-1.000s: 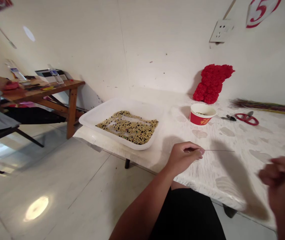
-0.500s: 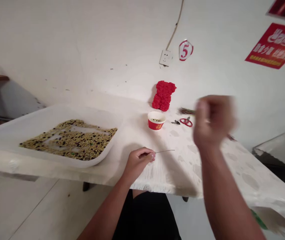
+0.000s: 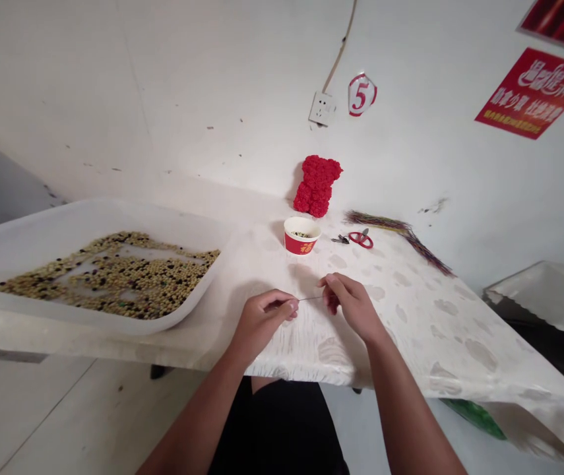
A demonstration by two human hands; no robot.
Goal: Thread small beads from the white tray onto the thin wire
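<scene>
My left hand (image 3: 266, 316) pinches a thin dark wire (image 3: 310, 299) between thumb and fingertips, low over the front of the table. My right hand (image 3: 348, 302) is at the wire's other end, its fingers curled around it; the tip of the wire is hidden there. Just beyond my hands stands a red and white paper bowl (image 3: 300, 245) with a few small beads in it. To its right lie red-handled scissors (image 3: 361, 239) and a small dark metal tool (image 3: 341, 239).
A large white plastic tray (image 3: 183, 322) at left holds many yellowish and dark beads (image 3: 138, 277). Behind the bowl, a red rose bear (image 3: 318, 186) leans against the wall. A long bundle of thin coloured wires (image 3: 400, 229) lies at back right. The table's cloth (image 3: 410, 316) hangs over its front edge.
My right hand has come down and left from its raised, blurred position to the free end of the wire. My left hand keeps its pinch. The view has shifted slightly right.
</scene>
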